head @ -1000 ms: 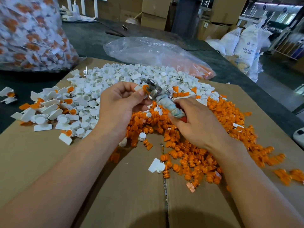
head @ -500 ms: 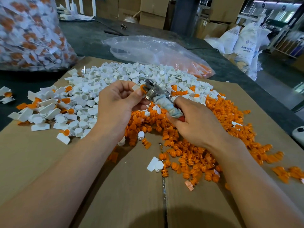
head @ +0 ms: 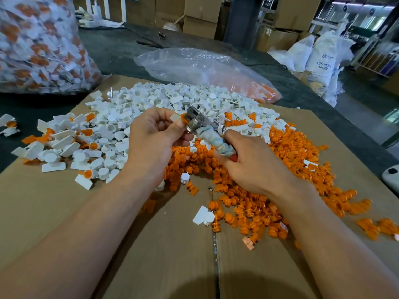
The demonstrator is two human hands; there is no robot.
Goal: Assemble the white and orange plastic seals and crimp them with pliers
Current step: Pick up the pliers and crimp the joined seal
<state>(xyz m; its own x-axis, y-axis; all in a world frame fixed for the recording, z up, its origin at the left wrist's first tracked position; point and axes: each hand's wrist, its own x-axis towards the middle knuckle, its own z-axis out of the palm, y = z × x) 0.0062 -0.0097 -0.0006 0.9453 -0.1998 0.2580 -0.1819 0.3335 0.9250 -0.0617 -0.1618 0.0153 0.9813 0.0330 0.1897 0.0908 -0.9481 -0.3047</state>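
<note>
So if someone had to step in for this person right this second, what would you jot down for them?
Left hand pinches one white and orange plastic seal.
Right hand grips the cloth-wrapped metal pliers, their head at that seal; crimp not confirmed.
Done: some assembled seals lie left on the brown cardboard sheet, more fill the clear plastic bag at far left.
To do: big piles of loose white plastic caps and orange plastic inserts.

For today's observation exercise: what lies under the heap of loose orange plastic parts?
Brown cardboard sheet shows around the heap of orange plastic parts; what lies directly beneath is covered.
</note>
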